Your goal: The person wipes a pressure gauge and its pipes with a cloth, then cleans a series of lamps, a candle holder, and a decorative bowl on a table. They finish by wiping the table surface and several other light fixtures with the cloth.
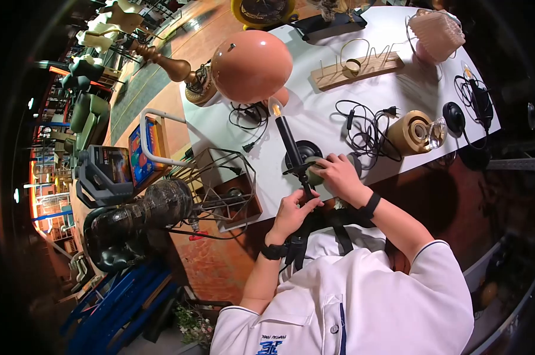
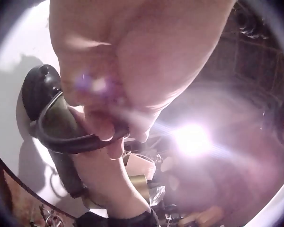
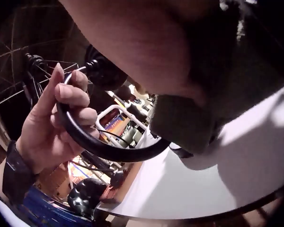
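A black candle-style lamp (image 1: 288,142) with a flame-shaped bulb (image 1: 276,107) stands tilted over the white table's near edge. My left hand (image 1: 294,214) grips its curved black arm (image 3: 99,149), fingers wrapped round the tube in the right wrist view. My right hand (image 1: 341,177) holds a dark green pad (image 3: 184,123) against the lamp close to the round black base (image 2: 40,92). The right hand's fingertips are partly hidden behind the pad in the right wrist view.
On the white table (image 1: 315,112) stand a pink globe lamp (image 1: 253,65), a wooden stand with wire lettering (image 1: 362,70), a brass-coloured cylinder (image 1: 406,135) and coiled black cable (image 1: 365,127). A wire-frame lantern (image 1: 235,189) sits at the left edge, beside a dark ribbed object (image 1: 167,204).
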Available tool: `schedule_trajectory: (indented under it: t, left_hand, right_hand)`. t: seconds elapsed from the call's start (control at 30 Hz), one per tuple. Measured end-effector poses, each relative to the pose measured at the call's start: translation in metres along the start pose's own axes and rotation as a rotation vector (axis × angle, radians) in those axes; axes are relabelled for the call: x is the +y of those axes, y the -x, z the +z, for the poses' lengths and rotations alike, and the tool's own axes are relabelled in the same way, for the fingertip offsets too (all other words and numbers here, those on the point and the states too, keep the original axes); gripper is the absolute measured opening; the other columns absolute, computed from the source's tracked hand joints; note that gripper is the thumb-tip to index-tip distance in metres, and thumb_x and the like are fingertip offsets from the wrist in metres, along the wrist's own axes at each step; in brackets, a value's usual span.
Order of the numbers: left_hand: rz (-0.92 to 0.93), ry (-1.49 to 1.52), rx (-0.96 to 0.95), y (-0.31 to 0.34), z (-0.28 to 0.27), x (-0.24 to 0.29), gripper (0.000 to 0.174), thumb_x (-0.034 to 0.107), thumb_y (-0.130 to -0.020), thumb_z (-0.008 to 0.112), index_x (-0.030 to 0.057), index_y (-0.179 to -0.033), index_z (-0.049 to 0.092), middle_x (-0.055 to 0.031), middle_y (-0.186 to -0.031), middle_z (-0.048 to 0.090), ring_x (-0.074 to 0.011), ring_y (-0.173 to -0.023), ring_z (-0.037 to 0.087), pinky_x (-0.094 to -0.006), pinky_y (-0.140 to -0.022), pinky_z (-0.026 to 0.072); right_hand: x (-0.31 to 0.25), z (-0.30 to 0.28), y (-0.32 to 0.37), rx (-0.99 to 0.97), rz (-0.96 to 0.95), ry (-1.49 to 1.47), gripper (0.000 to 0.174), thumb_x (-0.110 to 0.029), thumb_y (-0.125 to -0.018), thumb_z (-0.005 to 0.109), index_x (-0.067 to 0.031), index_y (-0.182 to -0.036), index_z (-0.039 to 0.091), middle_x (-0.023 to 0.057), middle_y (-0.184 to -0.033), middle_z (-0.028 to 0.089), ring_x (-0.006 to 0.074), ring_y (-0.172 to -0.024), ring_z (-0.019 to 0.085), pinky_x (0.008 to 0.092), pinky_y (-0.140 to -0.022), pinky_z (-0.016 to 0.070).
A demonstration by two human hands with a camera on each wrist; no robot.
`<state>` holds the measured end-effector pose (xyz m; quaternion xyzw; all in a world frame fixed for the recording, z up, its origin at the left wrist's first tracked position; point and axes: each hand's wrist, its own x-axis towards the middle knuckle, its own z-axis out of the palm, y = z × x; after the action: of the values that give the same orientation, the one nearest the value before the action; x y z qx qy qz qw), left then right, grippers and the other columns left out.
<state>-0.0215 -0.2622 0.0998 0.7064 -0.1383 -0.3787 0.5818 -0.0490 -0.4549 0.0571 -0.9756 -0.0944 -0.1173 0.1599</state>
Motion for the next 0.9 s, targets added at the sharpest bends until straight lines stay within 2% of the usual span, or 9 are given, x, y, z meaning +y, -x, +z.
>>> schedule_trajectory:
  t: [0.07,0.13,0.2,0.27,0.53,0.6,0.73,0.87,0.9]
  left_hand:
    - [0.011,-0.002,0.014,0.000,-0.001,0.002,0.019,0.014,-0.088,0.066,-0.0005,-0.099,0.063,-0.0057,-0.081,0.071,-0.0076,-0.070,0.060,-0.0226,-0.065,0.0471]
    - [0.008,-0.036,0.004,0.001,-0.002,0.003,0.020,0.014,-0.088,0.066,-0.0004,-0.100,0.063,-0.0051,-0.082,0.071,-0.0072,-0.069,0.059,-0.0227,-0.065,0.0468]
    - [0.012,-0.067,0.003,0.003,-0.004,0.003,0.020,0.015,-0.088,0.066,-0.0003,-0.101,0.063,-0.0049,-0.083,0.070,-0.0071,-0.069,0.059,-0.0228,-0.065,0.0468]
    - [0.013,-0.100,0.009,0.005,-0.005,0.005,0.021,0.016,-0.088,0.066,-0.0002,-0.102,0.063,-0.0048,-0.083,0.070,-0.0070,-0.070,0.059,-0.0228,-0.065,0.0468]
    - [-0.014,-0.048,-0.018,0.007,-0.004,0.003,0.020,0.011,-0.090,0.061,-0.0002,-0.107,0.060,-0.0047,-0.088,0.069,-0.0078,-0.076,0.059,-0.0228,-0.070,0.0470]
    - [-0.014,-0.038,-0.018,0.007,-0.004,0.004,0.020,0.011,-0.091,0.061,-0.0003,-0.107,0.060,-0.0047,-0.088,0.069,-0.0079,-0.076,0.059,-0.0228,-0.070,0.0471]
    - [-0.024,-0.041,-0.051,0.006,-0.007,0.003,0.020,0.012,-0.091,0.060,-0.0002,-0.107,0.061,-0.0044,-0.088,0.069,-0.0078,-0.075,0.058,-0.0226,-0.070,0.0470]
    - [-0.011,-0.062,-0.064,0.005,-0.008,0.004,0.020,0.012,-0.091,0.061,0.0001,-0.107,0.061,-0.0039,-0.087,0.069,-0.0075,-0.074,0.057,-0.0222,-0.070,0.0469]
    - [-0.019,-0.062,-0.068,0.005,-0.007,0.005,0.020,0.012,-0.091,0.061,0.0003,-0.107,0.061,-0.0036,-0.087,0.069,-0.0075,-0.074,0.057,-0.0222,-0.070,0.0469]
  right_hand:
    - [0.006,-0.012,0.004,-0.386,0.013,-0.006,0.035,-0.006,-0.069,0.061,-0.0189,-0.101,0.069,-0.0016,-0.102,0.061,0.0189,-0.092,0.055,0.0343,-0.076,0.0417]
    - [0.008,-0.029,-0.003,-0.374,0.018,-0.033,0.037,0.000,-0.071,0.057,-0.0176,-0.102,0.069,-0.0004,-0.098,0.061,0.0207,-0.092,0.055,0.0349,-0.076,0.0416]
    - [0.012,-0.033,-0.017,-0.002,0.144,-0.008,0.039,0.000,-0.071,0.056,-0.0164,-0.104,0.068,0.0006,-0.099,0.061,0.0228,-0.091,0.055,0.0353,-0.077,0.0416]
    - [0.017,-0.028,-0.035,0.063,0.183,0.000,0.042,0.000,-0.071,0.057,-0.0165,-0.108,0.066,0.0010,-0.102,0.061,0.0243,-0.091,0.055,0.0365,-0.077,0.0418]
    - [0.022,0.024,-0.067,0.023,0.097,0.055,0.039,-0.010,-0.077,0.058,-0.0205,-0.114,0.064,0.0002,-0.105,0.061,0.0227,-0.093,0.055,0.0353,-0.079,0.0425]
    - [0.030,0.021,-0.066,-0.052,0.218,0.041,0.049,-0.003,-0.072,0.060,-0.0221,-0.117,0.063,-0.0003,-0.112,0.059,0.0241,-0.096,0.054,0.0341,-0.081,0.0422]
    - [0.035,0.014,-0.064,0.106,0.297,-0.006,0.053,-0.002,-0.069,0.060,-0.0192,-0.119,0.062,0.0029,-0.110,0.060,0.0254,-0.096,0.054,0.0365,-0.080,0.0433]
    - [0.023,0.027,-0.060,0.054,0.186,-0.112,0.056,-0.001,-0.066,0.061,-0.0179,-0.119,0.061,0.0045,-0.107,0.060,0.0270,-0.095,0.054,0.0374,-0.081,0.0461]
    - [0.025,0.029,-0.060,0.016,0.225,-0.069,0.055,-0.001,-0.067,0.060,-0.0179,-0.119,0.062,0.0056,-0.105,0.060,0.0274,-0.095,0.055,0.0363,-0.082,0.0466]
